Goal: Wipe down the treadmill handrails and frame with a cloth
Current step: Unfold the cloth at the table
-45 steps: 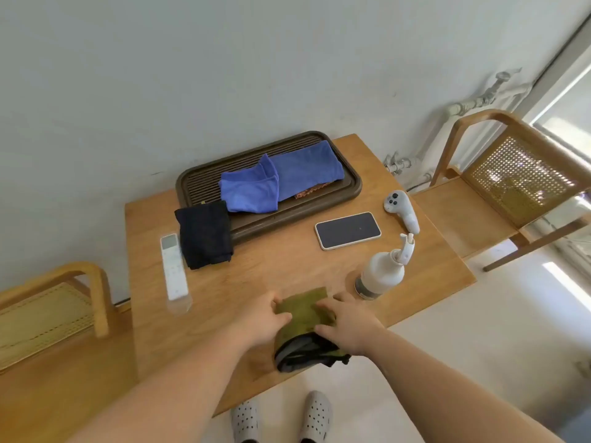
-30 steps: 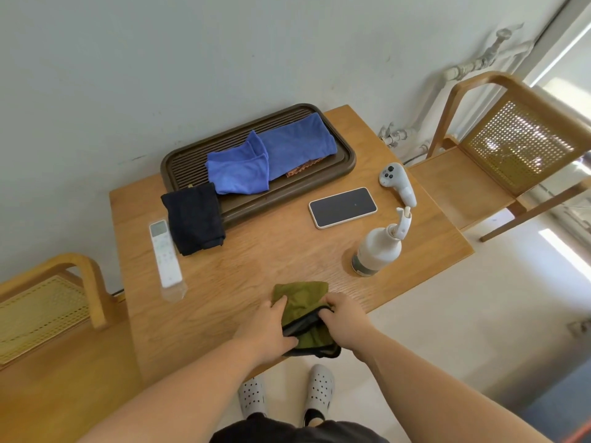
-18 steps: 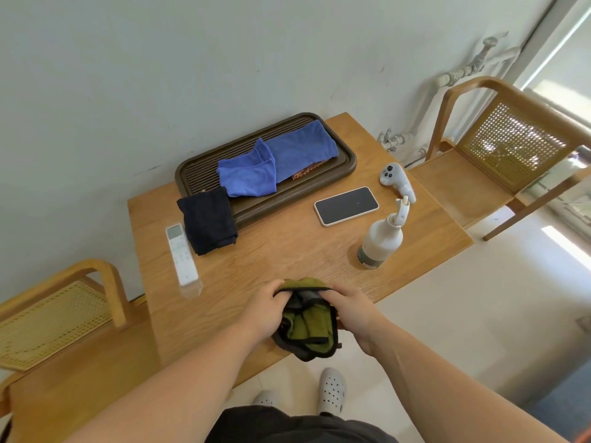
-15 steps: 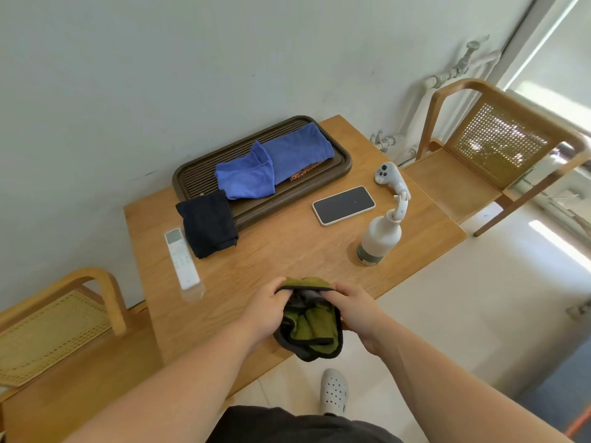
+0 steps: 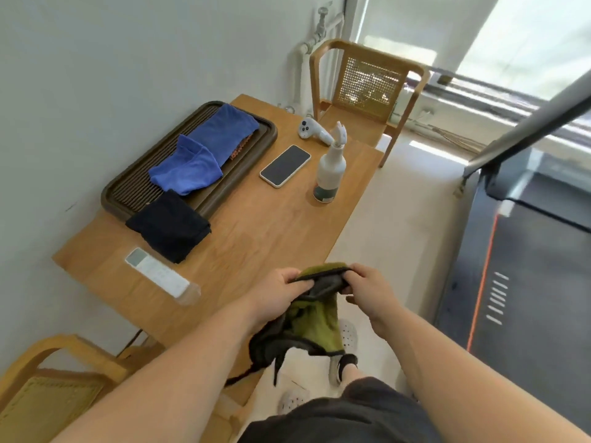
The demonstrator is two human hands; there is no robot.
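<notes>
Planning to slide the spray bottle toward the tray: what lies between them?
A phone lies flat between the spray bottle and the tray, as the head view shows.

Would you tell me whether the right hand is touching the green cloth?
Touching. The head view shows the right hand pinching the top edge of the green cloth.

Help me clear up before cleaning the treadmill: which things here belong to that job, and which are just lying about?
For the job: green cloth, held by left hand and right hand; treadmill and its handrail; perhaps the spray bottle.
Lying about: phone, remote, white controller, blue cloth, black cloth, tray.
</notes>
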